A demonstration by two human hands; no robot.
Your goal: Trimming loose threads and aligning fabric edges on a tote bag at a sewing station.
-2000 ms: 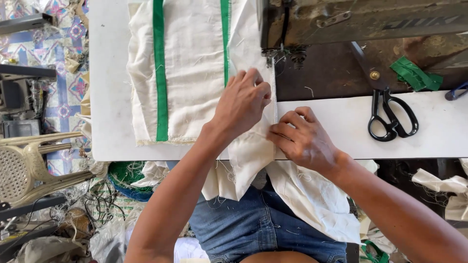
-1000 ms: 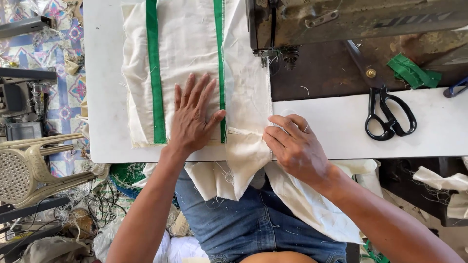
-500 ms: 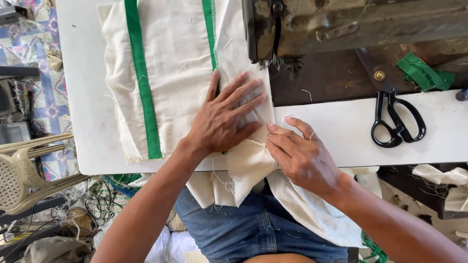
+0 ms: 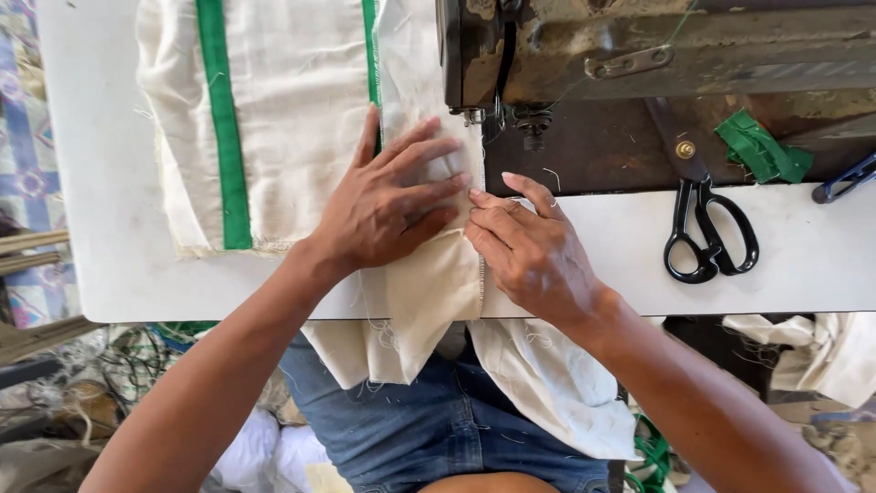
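Cream cloth (image 4: 301,110) with green stripes (image 4: 219,137), lying flat.

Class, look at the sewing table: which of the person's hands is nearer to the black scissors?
Right. The right hand lies at the cloth's stitched edge, with bare table between it and the scissors. The left hand presses flat on the cloth, beyond the right hand.

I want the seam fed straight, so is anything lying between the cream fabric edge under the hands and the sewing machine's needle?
Nothing visible does. The left hand and right hand press the cream fabric just before the needle area.
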